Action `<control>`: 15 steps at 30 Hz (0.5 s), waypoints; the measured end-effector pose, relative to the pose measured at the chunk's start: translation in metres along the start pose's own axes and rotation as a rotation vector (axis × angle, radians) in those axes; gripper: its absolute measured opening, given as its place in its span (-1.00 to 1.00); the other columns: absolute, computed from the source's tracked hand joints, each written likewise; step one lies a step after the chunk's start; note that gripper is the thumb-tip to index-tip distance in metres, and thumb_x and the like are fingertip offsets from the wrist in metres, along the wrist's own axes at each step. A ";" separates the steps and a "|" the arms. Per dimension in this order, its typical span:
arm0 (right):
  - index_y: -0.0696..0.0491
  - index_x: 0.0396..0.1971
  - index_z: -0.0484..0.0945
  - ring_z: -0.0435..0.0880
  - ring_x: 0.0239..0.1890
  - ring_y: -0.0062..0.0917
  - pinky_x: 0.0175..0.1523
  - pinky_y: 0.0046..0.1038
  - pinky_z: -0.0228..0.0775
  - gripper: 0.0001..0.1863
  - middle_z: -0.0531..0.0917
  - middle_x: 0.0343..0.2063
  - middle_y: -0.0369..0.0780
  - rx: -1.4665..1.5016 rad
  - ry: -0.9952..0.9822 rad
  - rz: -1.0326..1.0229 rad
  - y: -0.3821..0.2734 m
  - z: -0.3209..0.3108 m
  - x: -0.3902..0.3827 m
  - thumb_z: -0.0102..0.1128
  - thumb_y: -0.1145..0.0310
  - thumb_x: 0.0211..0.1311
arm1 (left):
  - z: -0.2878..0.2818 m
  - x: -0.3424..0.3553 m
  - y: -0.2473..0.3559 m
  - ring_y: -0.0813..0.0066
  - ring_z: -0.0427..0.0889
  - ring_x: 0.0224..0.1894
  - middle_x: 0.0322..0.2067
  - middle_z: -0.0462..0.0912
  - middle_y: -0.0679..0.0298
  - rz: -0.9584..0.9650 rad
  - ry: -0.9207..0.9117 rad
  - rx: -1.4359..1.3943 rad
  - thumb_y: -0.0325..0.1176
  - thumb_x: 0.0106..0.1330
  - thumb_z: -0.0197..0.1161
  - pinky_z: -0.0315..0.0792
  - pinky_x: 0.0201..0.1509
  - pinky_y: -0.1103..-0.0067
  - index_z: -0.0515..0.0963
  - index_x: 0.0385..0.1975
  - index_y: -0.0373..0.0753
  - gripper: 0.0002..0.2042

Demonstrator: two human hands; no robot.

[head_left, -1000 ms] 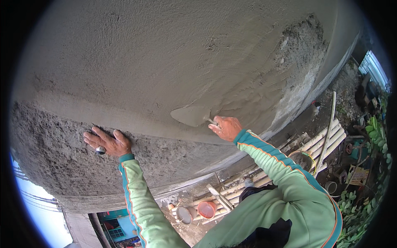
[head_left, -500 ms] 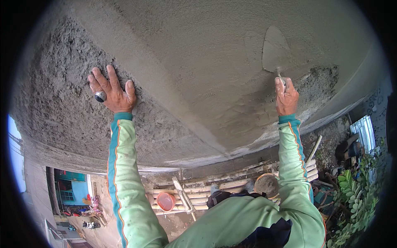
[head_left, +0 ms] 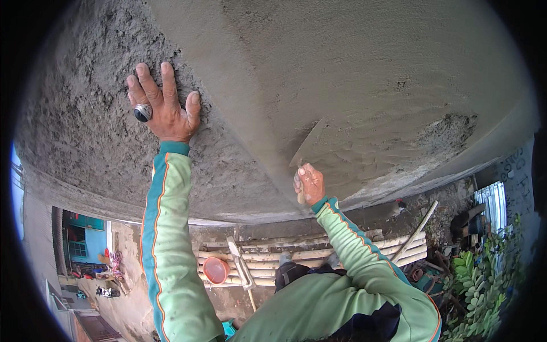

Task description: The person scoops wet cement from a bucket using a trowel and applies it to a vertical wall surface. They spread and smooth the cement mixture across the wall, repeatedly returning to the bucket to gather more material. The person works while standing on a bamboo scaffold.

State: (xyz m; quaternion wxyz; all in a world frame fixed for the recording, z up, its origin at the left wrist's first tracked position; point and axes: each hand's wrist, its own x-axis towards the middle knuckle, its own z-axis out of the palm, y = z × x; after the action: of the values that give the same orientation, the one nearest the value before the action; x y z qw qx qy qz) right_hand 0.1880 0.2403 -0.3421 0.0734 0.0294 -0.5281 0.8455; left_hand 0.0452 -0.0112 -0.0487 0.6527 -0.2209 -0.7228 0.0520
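Rough grey mortar covers the left part of the wall [head_left: 74, 125], and a smoother coat lies on the right. My left hand [head_left: 168, 111], with a dark-stoned ring, rests flat on the rough part, fingers spread. My right hand [head_left: 310, 182] is closed around the handle of a trowel [head_left: 308, 139]. Its blade is seen nearly edge-on against the smooth coat, just right of the band where the two surfaces meet. Further right, a rough patch [head_left: 447, 134] shows in the smooth coat.
Below me bamboo poles [head_left: 319, 255] form a platform. On it stand an orange-red basin [head_left: 216, 270] and a long wooden board [head_left: 240, 262]. A leaning stick [head_left: 419, 228] and green plants [head_left: 478, 285] are at the right; a parked motorbike [head_left: 108, 292] is far lower left.
My right hand has brought the trowel down and left across the wall, turning the blade from flat-on to edge-on. My left hand stays on the rough mortar, appearing slightly higher.
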 end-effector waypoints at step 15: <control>0.06 -0.39 0.50 0.65 -0.38 0.01 -0.25 -0.05 0.48 -0.66 0.66 -0.46 -0.05 -1.390 0.196 -0.229 -0.025 0.018 -0.018 0.28 0.08 0.35 | 0.001 -0.004 -0.006 -0.02 -0.11 0.62 0.60 0.02 0.15 -0.014 -0.004 -0.060 0.34 0.46 -0.09 -0.06 0.56 -0.04 0.32 0.50 0.10 -0.30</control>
State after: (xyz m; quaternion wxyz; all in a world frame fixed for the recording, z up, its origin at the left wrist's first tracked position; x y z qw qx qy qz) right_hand 0.2091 0.2329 -0.3140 0.2105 -0.0451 -0.9297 0.2988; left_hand 0.0429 -0.0183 -0.0501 0.6447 -0.2352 -0.7269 0.0263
